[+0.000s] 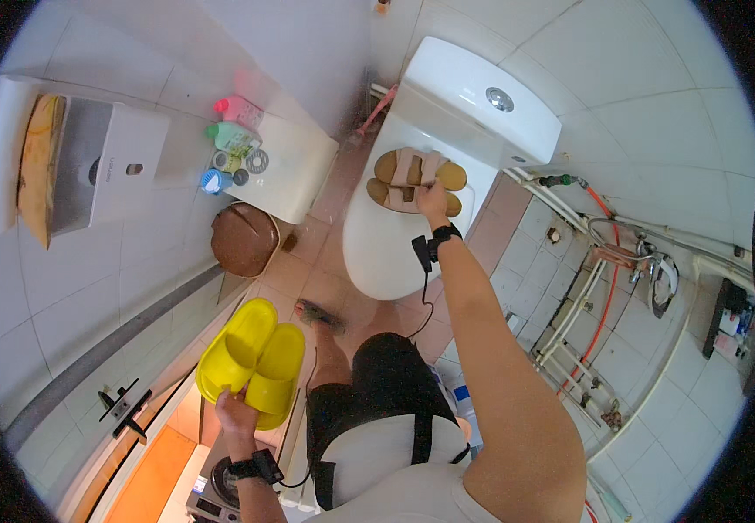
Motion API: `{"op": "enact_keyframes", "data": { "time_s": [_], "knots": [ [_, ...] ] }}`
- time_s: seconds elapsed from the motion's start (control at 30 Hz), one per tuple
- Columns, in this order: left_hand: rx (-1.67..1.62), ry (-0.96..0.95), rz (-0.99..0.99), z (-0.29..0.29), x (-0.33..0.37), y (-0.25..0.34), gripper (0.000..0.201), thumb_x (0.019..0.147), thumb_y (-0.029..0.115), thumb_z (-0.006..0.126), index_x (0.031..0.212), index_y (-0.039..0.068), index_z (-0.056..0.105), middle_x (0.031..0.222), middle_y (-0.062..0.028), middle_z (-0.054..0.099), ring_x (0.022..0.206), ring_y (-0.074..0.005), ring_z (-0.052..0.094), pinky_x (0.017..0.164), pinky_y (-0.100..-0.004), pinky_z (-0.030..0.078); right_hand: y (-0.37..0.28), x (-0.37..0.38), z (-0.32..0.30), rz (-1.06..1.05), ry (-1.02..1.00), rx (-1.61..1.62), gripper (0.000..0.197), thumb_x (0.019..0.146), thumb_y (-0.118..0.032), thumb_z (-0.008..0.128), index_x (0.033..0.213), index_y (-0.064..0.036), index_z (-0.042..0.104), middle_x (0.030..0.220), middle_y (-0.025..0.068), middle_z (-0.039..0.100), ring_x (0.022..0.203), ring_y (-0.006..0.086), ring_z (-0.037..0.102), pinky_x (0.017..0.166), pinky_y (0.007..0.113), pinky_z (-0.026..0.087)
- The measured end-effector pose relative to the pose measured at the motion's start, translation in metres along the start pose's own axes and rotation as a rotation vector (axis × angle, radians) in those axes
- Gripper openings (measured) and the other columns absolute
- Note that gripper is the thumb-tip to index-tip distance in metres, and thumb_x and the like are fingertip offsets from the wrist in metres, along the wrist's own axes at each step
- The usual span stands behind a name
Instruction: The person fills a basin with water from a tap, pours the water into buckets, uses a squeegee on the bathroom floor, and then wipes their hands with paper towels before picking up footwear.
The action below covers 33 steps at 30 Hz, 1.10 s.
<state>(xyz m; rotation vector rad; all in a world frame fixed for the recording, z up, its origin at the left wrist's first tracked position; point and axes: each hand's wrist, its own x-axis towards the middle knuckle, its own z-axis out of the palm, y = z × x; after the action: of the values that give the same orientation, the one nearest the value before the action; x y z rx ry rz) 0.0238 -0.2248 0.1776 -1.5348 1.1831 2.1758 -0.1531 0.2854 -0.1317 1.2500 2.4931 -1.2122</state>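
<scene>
My left hand [236, 413] grips a pair of yellow slides [255, 357] by one end, holding them out over the floor at the left. Reaching forward, my right hand [432, 202] is closed on a pair of sandals [412, 181] with pinkish-beige straps and tan footbeds. The sandals lie side by side on, or just above, the shut white lid of the toilet [382, 248]; which of the two I cannot tell. Parts of the nearer sandal are hidden behind my fingers. Each wrist wears a black strap with a cable.
Beyond the lid rises the toilet tank [482, 96]. Bottles [236, 138] stand on a white surface [294, 179] at left, beside a brown-lidded bin [245, 240]. A paper dispenser [107, 166] hangs on the left wall. Pipes and an orange hose [602, 318] run along the right wall.
</scene>
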Motion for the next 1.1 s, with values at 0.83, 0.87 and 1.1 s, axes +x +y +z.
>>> {"op": "enact_keyframes", "data": {
  "time_s": [0.83, 0.87, 1.1],
  "knots": [
    [0.036, 0.003, -0.054, 0.004, 0.016, -0.02, 0.046, 0.079, 0.026, 0.059, 0.122, 0.01, 0.049, 0.117, -0.0105, 0.049, 0.109, -0.0271, 0.047, 0.1, -0.0491, 0.036, 0.099, -0.103, -0.015, 0.11, -0.016, -0.004, 0.023, 0.082, -0.021, 0.061, 0.1, -0.0078, 0.059, 0.094, 0.0128, 0.063, 0.085, 0.0275, 0.061, 0.072, 0.037, 0.048],
    [0.029, 0.015, -0.063, 0.005, 0.016, -0.02, 0.046, 0.08, 0.025, 0.059, 0.122, 0.01, 0.049, 0.118, -0.0109, 0.049, 0.11, -0.0276, 0.047, 0.1, -0.0492, 0.036, 0.105, -0.1, -0.01, -0.214, 0.02, -0.194, 0.024, 0.083, -0.021, 0.06, 0.103, -0.0082, 0.06, 0.099, 0.0122, 0.062, 0.09, 0.0268, 0.06, 0.074, 0.036, 0.048],
    [0.066, 0.039, -0.042, -0.003, 0.007, -0.02, 0.049, 0.08, 0.025, 0.058, 0.124, 0.008, 0.046, 0.121, -0.014, 0.047, 0.113, -0.0294, 0.045, 0.101, -0.0508, 0.035, 0.214, -0.106, 0.023, -0.063, -0.493, -0.9, 0.044, 0.085, -0.018, 0.052, 0.127, -0.0092, 0.045, 0.111, 0.0144, 0.06, 0.1, 0.029, 0.059, 0.078, 0.039, 0.05]
  ]
}}
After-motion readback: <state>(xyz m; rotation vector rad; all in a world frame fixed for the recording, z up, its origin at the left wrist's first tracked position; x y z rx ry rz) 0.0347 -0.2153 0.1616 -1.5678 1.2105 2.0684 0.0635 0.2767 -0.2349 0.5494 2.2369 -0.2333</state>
